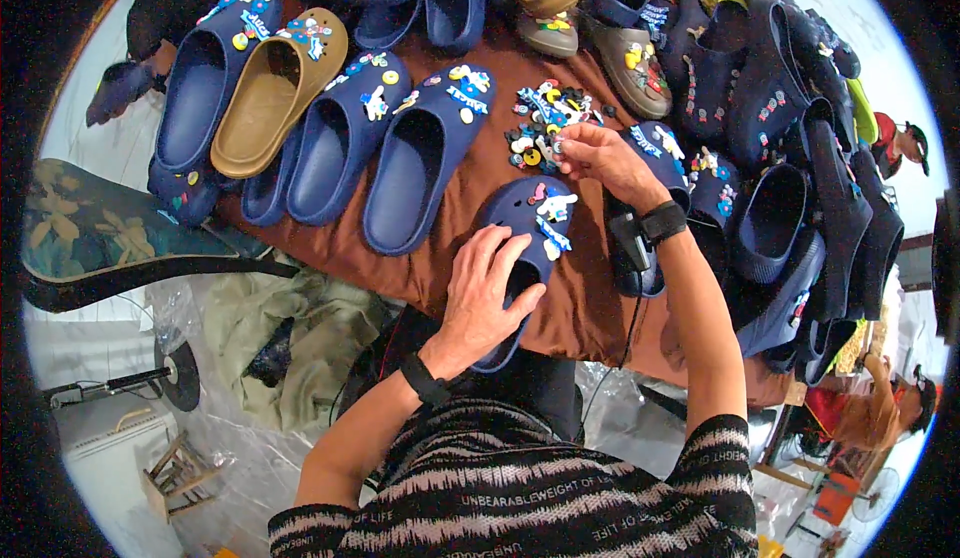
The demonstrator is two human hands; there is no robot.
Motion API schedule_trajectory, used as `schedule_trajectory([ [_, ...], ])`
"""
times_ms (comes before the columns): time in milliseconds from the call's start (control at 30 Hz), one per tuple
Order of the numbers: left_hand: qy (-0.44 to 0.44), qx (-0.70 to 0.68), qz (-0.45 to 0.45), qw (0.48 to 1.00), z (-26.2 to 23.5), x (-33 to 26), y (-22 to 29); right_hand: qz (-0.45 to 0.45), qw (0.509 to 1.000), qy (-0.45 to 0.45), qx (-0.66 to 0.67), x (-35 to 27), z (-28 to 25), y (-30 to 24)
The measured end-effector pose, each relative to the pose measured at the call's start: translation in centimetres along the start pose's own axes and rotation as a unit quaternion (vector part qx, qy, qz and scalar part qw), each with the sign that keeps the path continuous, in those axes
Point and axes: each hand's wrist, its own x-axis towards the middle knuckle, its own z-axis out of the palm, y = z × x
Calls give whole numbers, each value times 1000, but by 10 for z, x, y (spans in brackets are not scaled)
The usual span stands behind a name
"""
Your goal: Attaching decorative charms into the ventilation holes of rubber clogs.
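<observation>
A navy clog [529,198], its toe pointing away from me, lies at the table's near edge. My left hand [482,293] holds it by its left side, the thumb reaching across the foot opening. Several small charms [552,233] sit on the toe, and a few bare holes show beside them. Just past that toe, a loose heap of colourful shoe charms [548,108] is spread on the cloth. At its near right side, my right hand [603,161] pinches a small charm [557,145], mostly covered by the fingertips.
Navy clogs [415,173] and a tan clog [285,88] stand to the left on the brown cloth [340,258]. More clogs [770,213] crowd the right side. A black corded device [628,236] lies by my right wrist. Other people [890,398] are at the far right.
</observation>
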Motion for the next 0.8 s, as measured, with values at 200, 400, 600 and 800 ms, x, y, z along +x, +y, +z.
schedule_trajectory([
  [200, 1, 0, 2, 1000, 0, 1, 0, -48, 979, -26, -198, 2, 23, -20],
  [400, -1, 2, 0, 1000, 0, 1, -1, -114, 934, -115, -319, 8, 48, -19],
  [600, -6, 5, -1, 1000, 0, 1, 0, -120, 906, -110, -391, 14, 52, -6],
  [800, -5, -3, 0, 1000, 0, 1, -1, -144, 880, -140, -430, 20, 54, -12],
])
